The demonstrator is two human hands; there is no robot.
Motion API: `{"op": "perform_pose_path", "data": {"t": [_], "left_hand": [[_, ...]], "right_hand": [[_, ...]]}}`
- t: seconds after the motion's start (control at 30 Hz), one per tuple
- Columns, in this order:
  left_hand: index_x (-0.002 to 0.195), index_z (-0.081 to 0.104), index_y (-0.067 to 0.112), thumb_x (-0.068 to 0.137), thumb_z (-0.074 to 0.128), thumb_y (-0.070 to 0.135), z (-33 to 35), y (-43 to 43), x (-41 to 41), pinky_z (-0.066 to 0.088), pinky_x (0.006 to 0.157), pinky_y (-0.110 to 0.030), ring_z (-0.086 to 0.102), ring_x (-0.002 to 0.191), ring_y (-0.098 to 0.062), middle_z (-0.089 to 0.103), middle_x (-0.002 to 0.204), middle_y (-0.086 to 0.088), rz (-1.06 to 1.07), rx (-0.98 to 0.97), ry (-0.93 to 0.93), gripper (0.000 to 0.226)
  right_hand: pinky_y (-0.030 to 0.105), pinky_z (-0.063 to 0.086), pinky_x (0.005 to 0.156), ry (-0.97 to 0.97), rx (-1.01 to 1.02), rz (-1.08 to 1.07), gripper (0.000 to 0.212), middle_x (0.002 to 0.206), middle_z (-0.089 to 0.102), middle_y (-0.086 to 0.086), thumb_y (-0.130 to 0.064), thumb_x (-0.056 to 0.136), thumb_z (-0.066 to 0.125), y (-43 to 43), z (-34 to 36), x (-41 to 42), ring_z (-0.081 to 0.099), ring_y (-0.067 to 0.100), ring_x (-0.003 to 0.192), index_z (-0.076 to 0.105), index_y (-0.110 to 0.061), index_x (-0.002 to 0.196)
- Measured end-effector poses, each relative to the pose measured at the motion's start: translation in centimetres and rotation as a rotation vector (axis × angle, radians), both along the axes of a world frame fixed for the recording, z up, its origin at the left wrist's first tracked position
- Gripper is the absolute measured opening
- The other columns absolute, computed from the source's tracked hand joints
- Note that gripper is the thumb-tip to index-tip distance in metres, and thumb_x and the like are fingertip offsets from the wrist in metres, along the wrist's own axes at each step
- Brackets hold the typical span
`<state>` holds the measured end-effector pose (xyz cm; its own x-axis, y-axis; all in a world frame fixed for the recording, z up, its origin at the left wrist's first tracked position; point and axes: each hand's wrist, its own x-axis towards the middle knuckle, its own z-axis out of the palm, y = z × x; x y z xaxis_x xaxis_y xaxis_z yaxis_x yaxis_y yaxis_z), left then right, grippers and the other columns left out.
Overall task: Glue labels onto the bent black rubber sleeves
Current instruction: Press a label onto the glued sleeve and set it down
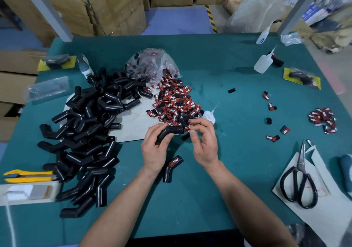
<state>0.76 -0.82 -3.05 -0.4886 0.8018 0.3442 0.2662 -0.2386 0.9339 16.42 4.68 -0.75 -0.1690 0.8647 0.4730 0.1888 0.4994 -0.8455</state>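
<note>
Left hand (pixel 154 149) curls its fingers round one bent sleeve (pixel 168 132), held just in front of the label heap (pixel 175 102). Right hand (pixel 204 144) pinches a label (pixel 187 128) at the sleeve's right end. Advice: seat it square on the straight run and press the edges flat.

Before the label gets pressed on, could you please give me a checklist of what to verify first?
1. Sleeve gripped in the left hand: ok.
2. Label pinched by the right hand, at the sleeve's open end: ok.
3. Glue on the label's back: cannot tell.
4. Label's printed face turned outward: cannot tell, the fingers hide most of it.
5. Glue bottle close behind the right hand, probably within reach: ok.
</note>
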Motion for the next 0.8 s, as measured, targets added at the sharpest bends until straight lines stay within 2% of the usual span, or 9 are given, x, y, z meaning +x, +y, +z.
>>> {"op": "perform_pose_path", "data": {"t": [0.07, 0.27, 0.4, 0.67, 0.8], "left_hand": [[0.123, 0.071, 0.014, 0.096, 0.072, 0.038, -0.18, -0.1, -0.09, 0.05, 0.104, -0.029, 0.065, 0.115, -0.011, 0.065, 0.123, 0.022, 0.019, 0.04, 0.007, 0.036], [0.122, 0.069, 0.019, 0.095, 0.075, 0.031, -0.02, -0.14, -0.13, 0.048, 0.104, -0.026, 0.064, 0.115, -0.012, 0.064, 0.123, 0.018, 0.033, 0.111, -0.011, 0.03], [0.12, 0.069, 0.017, 0.095, 0.076, 0.029, 0.18, -0.13, 0.01, 0.049, 0.103, -0.026, 0.064, 0.114, -0.012, 0.063, 0.124, 0.017, 0.038, 0.126, 0.006, 0.029], [0.118, 0.071, 0.016, 0.093, 0.078, 0.029, 0.09, -0.11, 0.12, 0.05, 0.102, -0.027, 0.066, 0.112, -0.014, 0.064, 0.122, 0.019, 0.03, 0.075, 0.076, 0.029], [0.119, 0.074, 0.009, 0.091, 0.079, 0.021, 0.0, 0.08, 0.21, 0.048, 0.103, -0.023, 0.065, 0.112, -0.008, 0.064, 0.117, 0.018, -0.003, 0.011, 0.118, 0.031]], "right_hand": [[0.033, 0.048, 0.098, -0.002, 0.008, -0.012, 0.028, 0.119, 0.058, 0.0, -0.024, 0.103, 0.054, -0.1, 0.09, 0.02, 0.06, 0.02, 0.113, 0.066, 0.0, 0.096], [0.041, 0.051, 0.096, 0.012, 0.001, -0.027, 0.032, 0.118, 0.058, 0.002, -0.026, 0.104, 0.054, -0.14, 0.21, 0.01, 0.061, 0.026, 0.111, 0.066, 0.002, 0.097], [0.041, 0.05, 0.098, 0.012, -0.01, -0.022, 0.033, 0.118, 0.058, 0.002, -0.027, 0.104, 0.054, -0.16, 0.13, -0.08, 0.061, 0.026, 0.112, 0.066, 0.003, 0.097], [0.038, 0.049, 0.099, 0.019, -0.005, -0.01, 0.031, 0.12, 0.058, -0.002, -0.026, 0.104, 0.054, -0.09, -0.06, -0.28, 0.06, 0.022, 0.113, 0.066, 0.002, 0.098], [0.033, 0.048, 0.098, 0.033, -0.009, -0.01, 0.03, 0.119, 0.059, 0.0, -0.025, 0.104, 0.054, -0.17, 0.18, -0.37, 0.06, 0.02, 0.112, 0.066, 0.002, 0.097]]}}
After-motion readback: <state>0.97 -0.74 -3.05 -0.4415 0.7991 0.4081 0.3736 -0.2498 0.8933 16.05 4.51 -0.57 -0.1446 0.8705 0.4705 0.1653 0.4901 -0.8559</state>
